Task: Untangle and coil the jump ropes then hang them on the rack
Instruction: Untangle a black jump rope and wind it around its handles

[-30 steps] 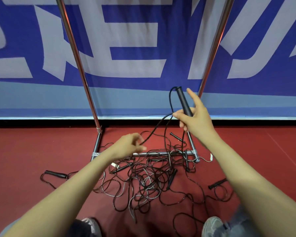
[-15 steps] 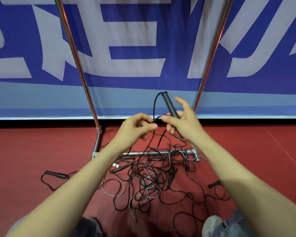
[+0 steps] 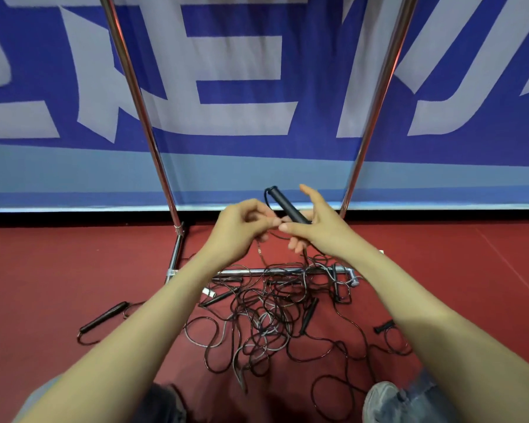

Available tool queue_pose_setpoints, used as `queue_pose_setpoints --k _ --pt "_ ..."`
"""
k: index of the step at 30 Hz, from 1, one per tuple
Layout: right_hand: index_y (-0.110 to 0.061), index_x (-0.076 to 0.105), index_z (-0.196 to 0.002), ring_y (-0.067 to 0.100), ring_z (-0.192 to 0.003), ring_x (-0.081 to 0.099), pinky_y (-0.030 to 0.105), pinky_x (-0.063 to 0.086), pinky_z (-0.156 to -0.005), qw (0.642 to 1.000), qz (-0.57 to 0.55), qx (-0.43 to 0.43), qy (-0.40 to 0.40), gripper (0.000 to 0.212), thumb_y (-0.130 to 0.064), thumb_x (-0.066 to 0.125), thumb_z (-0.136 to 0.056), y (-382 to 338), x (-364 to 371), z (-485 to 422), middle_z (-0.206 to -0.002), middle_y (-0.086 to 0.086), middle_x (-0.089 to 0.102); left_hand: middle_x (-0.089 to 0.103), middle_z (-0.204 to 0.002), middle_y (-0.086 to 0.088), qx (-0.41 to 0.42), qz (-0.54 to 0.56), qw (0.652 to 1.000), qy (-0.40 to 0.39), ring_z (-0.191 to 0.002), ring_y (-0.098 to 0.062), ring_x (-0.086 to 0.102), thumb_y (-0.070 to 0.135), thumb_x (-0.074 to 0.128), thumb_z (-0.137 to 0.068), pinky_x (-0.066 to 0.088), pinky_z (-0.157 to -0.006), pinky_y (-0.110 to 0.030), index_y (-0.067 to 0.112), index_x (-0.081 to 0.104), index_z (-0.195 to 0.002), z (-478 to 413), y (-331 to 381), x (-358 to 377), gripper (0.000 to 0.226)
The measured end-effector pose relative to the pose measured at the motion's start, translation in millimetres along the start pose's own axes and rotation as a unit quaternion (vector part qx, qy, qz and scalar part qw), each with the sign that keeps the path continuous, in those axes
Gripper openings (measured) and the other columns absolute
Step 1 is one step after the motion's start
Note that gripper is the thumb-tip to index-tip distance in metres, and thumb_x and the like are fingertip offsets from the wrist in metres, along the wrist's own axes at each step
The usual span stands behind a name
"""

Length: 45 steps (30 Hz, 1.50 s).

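Observation:
A tangle of thin black jump ropes (image 3: 272,315) lies on the red floor at the foot of a chrome rack (image 3: 141,105). My right hand (image 3: 315,230) holds one black handle (image 3: 286,204) tilted up to the left, thumb and lower fingers round it, index finger stretched upward. Its cord loops from the handle's top end down past my left hand (image 3: 242,230), which pinches that cord right beside the right thumb. The cord then drops into the pile. Loose handles (image 3: 103,317) lie around the heap.
The rack's two slanted poles rise left and right (image 3: 376,105); its base bar (image 3: 287,271) lies under the ropes. A blue and white banner (image 3: 257,87) hangs behind. My shoes (image 3: 382,401) stand at the bottom edge, close to the ropes.
Both hands came together: the right hand lowered the handle leftward, and the left hand rose along the cord until it met the right thumb.

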State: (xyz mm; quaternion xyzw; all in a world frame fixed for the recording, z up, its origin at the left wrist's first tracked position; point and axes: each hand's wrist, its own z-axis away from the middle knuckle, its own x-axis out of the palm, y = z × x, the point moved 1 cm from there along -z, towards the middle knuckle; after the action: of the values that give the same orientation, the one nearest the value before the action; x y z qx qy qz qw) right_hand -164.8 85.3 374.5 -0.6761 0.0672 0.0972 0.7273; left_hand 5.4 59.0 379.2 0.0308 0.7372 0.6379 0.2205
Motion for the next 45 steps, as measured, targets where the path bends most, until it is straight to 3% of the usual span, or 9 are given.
queue_pose_setpoints --k 4,9,13,16,22,29,35,39,45 --pt "-0.017 0.026 -0.144 0.016 -0.045 0.056 0.027 0.048 -0.056 0.998 -0.023 -0.016 0.049 0.073 -0.008 0.069 -0.086 -4.7 -9.0 -1.3 -0.063 0.008 0.065 0.059 -0.064 -0.003 -0.03 0.023 0.997 -0.068 -0.055 -0.01 0.054 0.009 0.07 -0.086 0.045 -0.059 -0.016 0.006 0.059 -0.089 -7.2 -7.8 -2.9 0.012" --pt "-0.01 0.036 -0.135 0.013 -0.042 0.055 0.028 0.048 -0.052 0.98 0.045 -0.001 0.194 0.055 -0.01 0.066 -0.089 4.5 -52.5 -4.6 -0.067 0.008 0.064 0.069 -0.078 -0.005 -0.158 -0.361 0.879 -0.267 -0.061 -0.009 0.057 0.004 0.059 -0.088 0.045 -0.064 -0.023 0.02 0.053 -0.075 5.5 -90.0 -28.0 0.022" --pt "-0.018 0.009 -0.152 0.022 -0.06 0.07 0.038 0.059 -0.064 0.973 0.202 0.089 0.067 0.086 -0.004 0.065 -0.088 26.7 -42.0 1.8 -0.119 0.014 0.065 0.066 -0.074 -0.009 -0.14 -0.294 0.942 -0.081 -0.053 -0.012 0.064 0.004 0.069 -0.085 0.052 -0.052 -0.027 0.013 0.044 -0.079 8.2 -96.9 -32.6 0.027" --pt "-0.026 -0.002 -0.154 0.023 -0.063 0.07 0.027 0.055 -0.053 0.984 0.162 0.067 -0.011 0.098 -0.002 0.066 -0.087 32.1 -10.3 1.6 -0.152 0.013 0.036 0.063 -0.063 0.006 -0.059 -0.291 0.951 -0.09 -0.056 -0.013 0.058 0.027 0.075 -0.082 0.048 -0.062 -0.03 0.024 0.052 -0.07 3.1 -72.7 -9.4 0.026" --pt "-0.012 0.025 -0.144 0.012 -0.05 0.061 0.021 0.047 -0.054 0.994 0.102 0.028 -0.018 0.074 -0.01 0.071 -0.085 23.9 9.6 -4.7 -0.076 0.004 0.066 0.061 -0.063 0.009 0.024 -0.275 0.957 -0.092 -0.058 -0.005 0.051 0.032 0.068 -0.087 0.044 -0.064 -0.03 0.03 0.054 -0.071 3.1 -49.6 5.4 0.022" --pt "-0.015 0.039 -0.125 0.016 -0.054 0.056 0.03 0.048 -0.056 0.979 0.125 0.018 0.157 0.044 -0.013 0.065 -0.09 13.8 -34.3 -13.1 -0.082 0.01 0.064 0.069 -0.099 -0.018 -0.178 -0.479 0.837 -0.194 -0.092 -0.033 0.063 0.012 0.056 -0.087 0.046 -0.077 -0.035 0.002 0.065 -0.099 22.3 -121.1 -41.7 0.018" --pt "-0.028 0.009 -0.154 0.015 -0.056 0.066 0.029 0.057 -0.058 0.969 0.241 0.05 -0.023 0.092 -0.005 0.067 -0.087 26.6 -22.6 -0.5 -0.144 0.0 0.048 0.071 -0.106 -0.002 -0.037 -0.39 0.917 -0.081 -0.092 -0.021 0.065 0.028 0.066 -0.09 0.05 -0.082 -0.032 0.015 0.064 -0.112 10.6 -79.1 -22.8 0.026" --pt "-0.029 0.013 -0.154 0.008 -0.052 0.066 0.013 0.046 -0.048 0.978 0.207 0.018 -0.021 0.093 -0.009 0.072 -0.084 31.9 -4.5 -9.8 -0.139 0.0 0.053 0.063 -0.079 0.011 0.031 -0.248 0.961 -0.115 -0.065 0.013 0.055 0.019 0.065 -0.09 0.036 -0.064 -0.004 0.015 0.073 -0.101 6.6 -48.8 11.4 0.013" --pt "-0.015 0.034 -0.141 0.003 -0.046 0.062 0.02 0.053 -0.055 0.975 0.205 0.09 0.011 0.064 -0.013 0.068 -0.087 94.9 13.0 -26.3 -0.109 0.01 0.067 0.067 -0.079 0.004 -0.05 -0.177 0.979 -0.092 -0.068 -0.003 0.056 0.021 0.072 -0.085 0.042 -0.07 -0.021 0.013 0.068 -0.101 -7.8 -93.0 25.7 0.018"
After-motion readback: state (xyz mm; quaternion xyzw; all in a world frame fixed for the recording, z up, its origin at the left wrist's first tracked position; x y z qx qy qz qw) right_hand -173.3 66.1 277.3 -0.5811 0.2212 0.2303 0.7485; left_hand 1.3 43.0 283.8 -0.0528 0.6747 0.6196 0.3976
